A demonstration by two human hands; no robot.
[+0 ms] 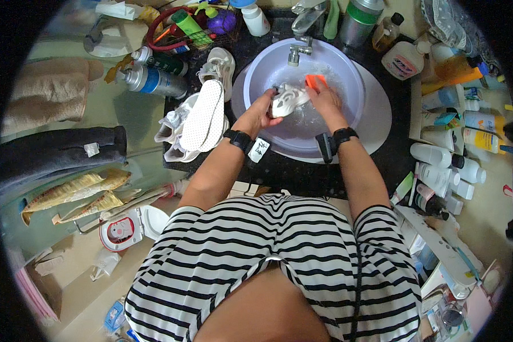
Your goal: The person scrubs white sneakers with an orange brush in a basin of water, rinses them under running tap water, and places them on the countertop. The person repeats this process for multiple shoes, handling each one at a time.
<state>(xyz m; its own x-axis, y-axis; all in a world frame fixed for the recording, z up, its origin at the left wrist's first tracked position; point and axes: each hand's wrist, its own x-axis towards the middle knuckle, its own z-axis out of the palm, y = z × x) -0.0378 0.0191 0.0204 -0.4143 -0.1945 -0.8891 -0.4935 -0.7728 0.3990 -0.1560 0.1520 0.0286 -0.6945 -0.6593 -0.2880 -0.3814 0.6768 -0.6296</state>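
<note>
A lavender plastic basin holding sudsy water sits in the white sink. Over the basin, my left hand grips a white shoe by its near left side. An orange scrubbing brush or sponge is in the fingers of my right hand, at the shoe's far right end. Which of the two it is, I cannot tell, as my fingers cover part of it. Left of the basin lie more white shoes and a pair of white dotted insoles.
A metal faucet reaches over the basin's far side. Spray cans stand left on the black counter. A pump bottle and a brown bottle are at the right. Many toiletries crowd the right side.
</note>
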